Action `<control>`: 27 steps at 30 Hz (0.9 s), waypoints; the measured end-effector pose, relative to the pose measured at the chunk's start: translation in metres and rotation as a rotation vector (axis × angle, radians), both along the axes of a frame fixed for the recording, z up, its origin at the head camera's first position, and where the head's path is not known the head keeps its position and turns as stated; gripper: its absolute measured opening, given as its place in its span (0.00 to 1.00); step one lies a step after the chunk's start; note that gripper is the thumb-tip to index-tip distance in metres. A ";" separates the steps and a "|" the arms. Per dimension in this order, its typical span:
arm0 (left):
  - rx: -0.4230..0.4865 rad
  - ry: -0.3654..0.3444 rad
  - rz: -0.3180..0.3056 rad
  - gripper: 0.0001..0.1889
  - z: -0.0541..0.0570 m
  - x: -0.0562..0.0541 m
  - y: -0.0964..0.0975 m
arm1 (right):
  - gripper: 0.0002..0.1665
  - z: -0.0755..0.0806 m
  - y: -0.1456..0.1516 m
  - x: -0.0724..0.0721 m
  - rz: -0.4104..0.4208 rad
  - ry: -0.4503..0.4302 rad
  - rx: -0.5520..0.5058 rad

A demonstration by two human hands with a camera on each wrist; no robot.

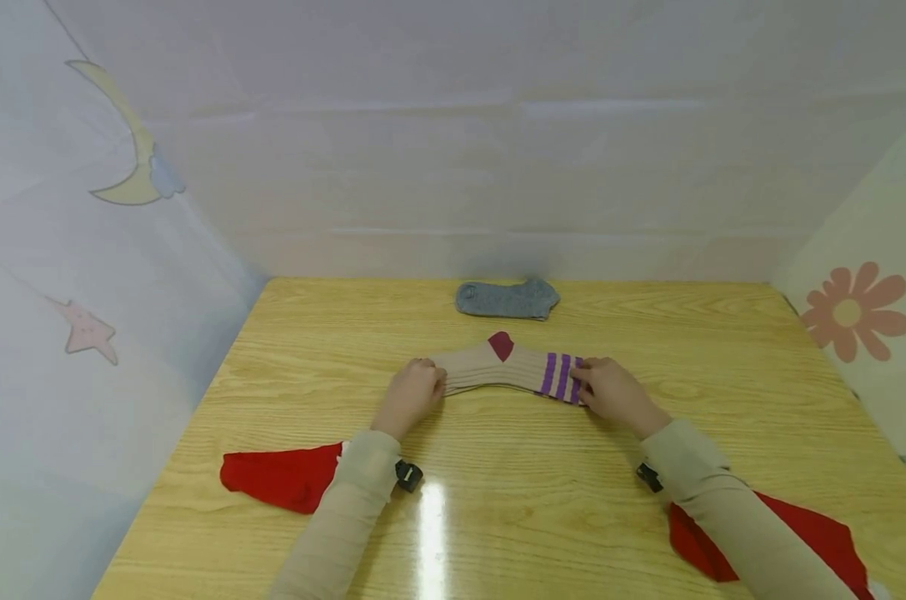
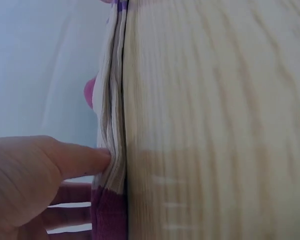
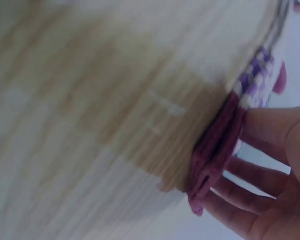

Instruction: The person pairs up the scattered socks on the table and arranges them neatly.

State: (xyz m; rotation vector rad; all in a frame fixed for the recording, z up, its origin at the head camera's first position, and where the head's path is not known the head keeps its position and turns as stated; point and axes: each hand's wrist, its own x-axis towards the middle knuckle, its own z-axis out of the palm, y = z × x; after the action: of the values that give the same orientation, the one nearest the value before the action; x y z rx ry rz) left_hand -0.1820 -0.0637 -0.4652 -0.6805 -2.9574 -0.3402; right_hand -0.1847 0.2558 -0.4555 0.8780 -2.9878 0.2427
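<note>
A stack of beige socks (image 1: 468, 368) lies flat across the middle of the table, with a maroon heel and purple stripes near the cuff. My left hand (image 1: 413, 390) holds the toe end; in the left wrist view its thumb (image 2: 85, 160) presses the layered near edge beside the maroon toe (image 2: 109, 215). At the other end my right hand (image 1: 612, 390) grips the striped cuff. The right wrist view shows the maroon cuff edge (image 3: 217, 137) between thumb and fingers, whose tips are partly hidden behind the fabric.
A grey ankle sock (image 1: 507, 299) lies at the back of the wooden table (image 1: 528, 517). Red cloth pieces, partly covered by my sleeves, lie at the left (image 1: 283, 477) and right (image 1: 805, 529). Printed curtains (image 1: 453, 167) enclose the back and sides.
</note>
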 end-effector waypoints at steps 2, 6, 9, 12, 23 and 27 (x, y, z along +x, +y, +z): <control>-0.012 -0.018 0.020 0.05 0.003 0.000 0.002 | 0.15 0.000 -0.004 0.002 0.007 0.036 0.017; -0.041 -0.051 0.068 0.04 0.007 0.002 0.007 | 0.13 0.001 -0.011 0.004 -0.013 0.051 0.043; -0.060 -0.078 0.101 0.03 0.009 0.002 0.011 | 0.13 0.000 -0.013 0.004 -0.036 0.034 0.070; -0.083 -0.093 0.121 0.04 0.011 0.000 0.015 | 0.13 0.001 -0.015 0.003 -0.043 0.021 0.100; -0.138 -0.118 0.166 0.08 0.011 -0.007 0.022 | 0.16 0.006 -0.017 -0.005 -0.090 -0.049 0.149; -0.151 -0.114 0.166 0.08 0.011 -0.009 0.023 | 0.15 0.007 -0.018 -0.007 -0.100 -0.079 0.159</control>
State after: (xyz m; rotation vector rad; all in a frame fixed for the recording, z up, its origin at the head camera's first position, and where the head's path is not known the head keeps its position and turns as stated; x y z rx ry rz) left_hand -0.1907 -0.0405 -0.4546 -0.4385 -3.1457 -0.1483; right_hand -0.1921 0.2382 -0.4480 0.7430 -3.1489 0.0382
